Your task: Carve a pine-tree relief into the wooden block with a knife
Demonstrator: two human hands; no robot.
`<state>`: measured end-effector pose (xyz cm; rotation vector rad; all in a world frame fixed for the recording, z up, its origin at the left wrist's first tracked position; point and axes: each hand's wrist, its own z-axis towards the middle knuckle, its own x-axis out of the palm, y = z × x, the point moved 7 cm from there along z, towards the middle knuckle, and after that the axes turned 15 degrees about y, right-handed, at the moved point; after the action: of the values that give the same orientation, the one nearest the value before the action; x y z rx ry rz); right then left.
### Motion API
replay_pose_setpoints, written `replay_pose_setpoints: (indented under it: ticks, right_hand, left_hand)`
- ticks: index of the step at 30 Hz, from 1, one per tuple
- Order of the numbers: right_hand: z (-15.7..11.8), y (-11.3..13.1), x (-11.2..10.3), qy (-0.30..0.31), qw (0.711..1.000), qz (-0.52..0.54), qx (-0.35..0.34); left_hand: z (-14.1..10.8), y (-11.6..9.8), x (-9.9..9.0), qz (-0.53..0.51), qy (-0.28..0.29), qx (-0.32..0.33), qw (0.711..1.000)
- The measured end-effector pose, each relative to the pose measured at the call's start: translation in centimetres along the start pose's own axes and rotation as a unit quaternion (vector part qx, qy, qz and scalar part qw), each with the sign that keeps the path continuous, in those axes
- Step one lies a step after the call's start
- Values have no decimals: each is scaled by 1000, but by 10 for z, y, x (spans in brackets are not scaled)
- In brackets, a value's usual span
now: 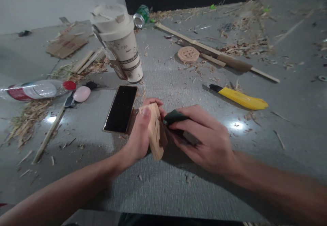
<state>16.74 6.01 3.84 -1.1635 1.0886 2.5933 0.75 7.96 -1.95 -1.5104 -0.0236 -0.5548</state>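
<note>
In the middle of the head view, my left hand point(140, 134) is closed round a pale wooden block point(155, 134), its thumb on the upper edge. The block is tilted up on end, and its face on the right has cut-in notches. My right hand point(204, 134) pinches a folded dark green piece of sandpaper point(177, 117) close against that notched face. Whether the sandpaper touches the wood is hard to tell. Just left of the block lies a phone point(120, 109), screen dark.
A patterned lidded cup point(125, 45) stands behind the phone. A yellow utility knife point(240, 97) lies to the right. Farther back are a round holed wooden piece point(188, 54), a long wooden strip point(194, 43) and a green can point(141, 15). At left rest a plastic bottle point(46, 89) and shavings point(28, 122).
</note>
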Motion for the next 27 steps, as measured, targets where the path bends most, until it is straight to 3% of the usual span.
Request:
replay_pose_setpoints:
  ticks: [4,9,15,22,27]
  right_hand:
    - [0,12,10,51,998,-7,-29]
    - [1,7,21,125,992,10,-18]
    - [0,8,28,129,991,19,5]
    - [1,3,22,90,994,48,-30]
    - [-2,-6,20,65,996,63,13]
  left_hand:
    - [1,-2,-1,16,-14,10,1000]
    - [1,-5,-1,-45,-52,-11,998]
    - [1,-6,-2,-29,-61,-13,998]
    - [2,-5,-1,-22,-32,-12,999]
    - [-2,-3,-1,-1,-27,-13,1000]
